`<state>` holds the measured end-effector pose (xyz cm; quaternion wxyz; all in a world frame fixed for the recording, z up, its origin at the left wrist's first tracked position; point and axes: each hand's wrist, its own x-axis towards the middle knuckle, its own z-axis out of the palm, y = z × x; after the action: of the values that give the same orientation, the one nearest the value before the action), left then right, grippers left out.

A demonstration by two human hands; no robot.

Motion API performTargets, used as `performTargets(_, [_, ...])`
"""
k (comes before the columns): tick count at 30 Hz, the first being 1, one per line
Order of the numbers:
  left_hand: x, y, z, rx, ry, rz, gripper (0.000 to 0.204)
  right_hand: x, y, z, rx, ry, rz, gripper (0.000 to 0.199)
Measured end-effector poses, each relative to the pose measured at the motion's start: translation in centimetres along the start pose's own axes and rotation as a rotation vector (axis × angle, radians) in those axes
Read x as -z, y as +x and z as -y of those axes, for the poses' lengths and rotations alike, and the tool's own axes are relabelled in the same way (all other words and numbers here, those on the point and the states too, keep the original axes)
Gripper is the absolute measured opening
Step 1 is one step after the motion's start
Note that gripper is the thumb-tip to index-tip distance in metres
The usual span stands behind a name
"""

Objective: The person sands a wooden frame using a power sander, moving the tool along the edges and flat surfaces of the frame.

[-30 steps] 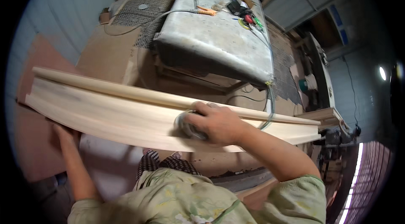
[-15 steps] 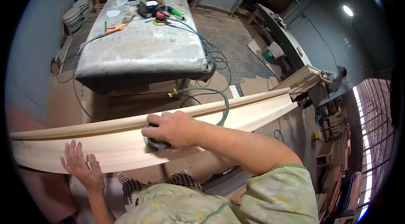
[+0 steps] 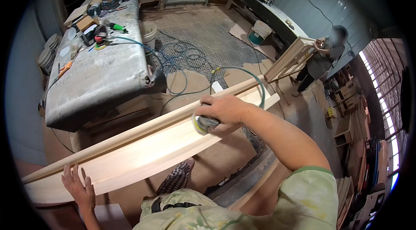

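Note:
A long pale wooden moulding (image 3: 143, 154) with a raised rounded rail along its far side stretches in front of me from lower left to upper right. My right hand (image 3: 223, 110) is wrapped over an air sander (image 3: 203, 122), whose round pad sits on the board's flat face, right of the middle. From the sander a green air hose (image 3: 260, 83) loops away past my wrist. At the board's left end my left hand (image 3: 79, 186) lies against the near part of the wood, fingers stretched and apart, holding nothing.
A grey covered workbench (image 3: 104, 71) at the left carries a second sander (image 3: 100, 41), boxes and tools. Coiled hoses (image 3: 173, 58) lie on the floor. A white bucket (image 3: 148, 35) stands beside the bench. At the right another person (image 3: 323, 56) handles a wooden frame (image 3: 288, 58).
The sander and my right hand have moved right along the board. My view has turned to the right, so the bench sits farther left. My left hand stays at the left end.

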<state>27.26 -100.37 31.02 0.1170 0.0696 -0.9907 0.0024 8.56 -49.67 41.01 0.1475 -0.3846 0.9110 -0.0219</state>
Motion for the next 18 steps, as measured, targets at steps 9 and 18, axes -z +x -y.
performTargets(9, [1.1, 5.3, -21.4, -0.235, -0.125, 0.114, 0.067, 0.1, -13.1, -16.4, -0.389, 0.109, -0.033, 0.061])
performTargets(18, [-1.2, 9.9, -36.5, -0.174, -0.103, 0.174, 0.071, -15.0, -19.6, -30.7, -0.698, 1.34, -0.423, 0.066])
